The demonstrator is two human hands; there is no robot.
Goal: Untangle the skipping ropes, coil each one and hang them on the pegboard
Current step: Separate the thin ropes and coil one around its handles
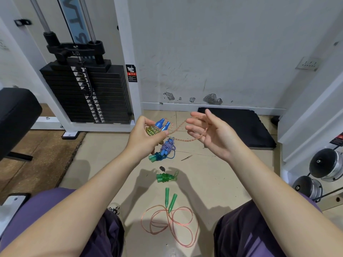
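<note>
Gym floor point(213, 175); left hand point(148, 134) grips blue-handled rope's coil point(165, 125); right hand point(209, 130) loosely open, its orange cord point(185, 139) looped over fingers; green-handled rope point(169, 217) uncoiled below.

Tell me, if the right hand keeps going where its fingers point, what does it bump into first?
Probably the blue handles that the left hand holds. The right hand points left towards them, though depth is hard to judge.

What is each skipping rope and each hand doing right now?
Blue-handled rope: handles gripped, cord half coiled.
Left hand: grips that rope's handles and coil.
Right hand: fingers loose, cord looped across them.
Green-handled pink rope: on the floor, loose loops.
Green rope bundle: on the floor, coiled.
Purple-and-blue ropes: on the floor, bunched together.
</note>
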